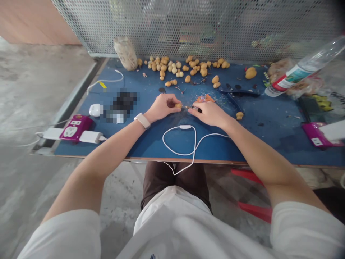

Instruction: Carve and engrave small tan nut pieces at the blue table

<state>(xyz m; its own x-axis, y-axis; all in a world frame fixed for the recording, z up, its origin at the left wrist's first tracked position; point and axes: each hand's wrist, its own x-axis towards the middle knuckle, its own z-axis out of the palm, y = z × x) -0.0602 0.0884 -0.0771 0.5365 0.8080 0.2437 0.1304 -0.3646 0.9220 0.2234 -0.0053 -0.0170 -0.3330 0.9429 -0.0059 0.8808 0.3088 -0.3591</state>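
Note:
My left hand (pixel 166 105), with a pale watch strap on the wrist, pinches a small tan gourd (pixel 178 105) between thumb and fingers. Just to its right, my right hand (pixel 207 112) is closed around a small black tool with a metal part (pixel 196 108); its exact kind is unclear. A thin bright tip points from this tool towards the gourd, and I cannot tell whether they touch. Behind my right hand lies a crumpled orange wrapper (pixel 206 98), with pale crumbs scattered around it. Another small gourd (pixel 239 115) rests right of my right wrist.
Many small gourds (pixel 163 67) line the back of the blue table (pixel 140 142) by a perforated metal screen (pixel 188 32). A white cable (pixel 179 153) loops near the front edge. Purple power strips (pixel 74 128) sit left and right. A plastic bottle (pixel 296 77) leans at right.

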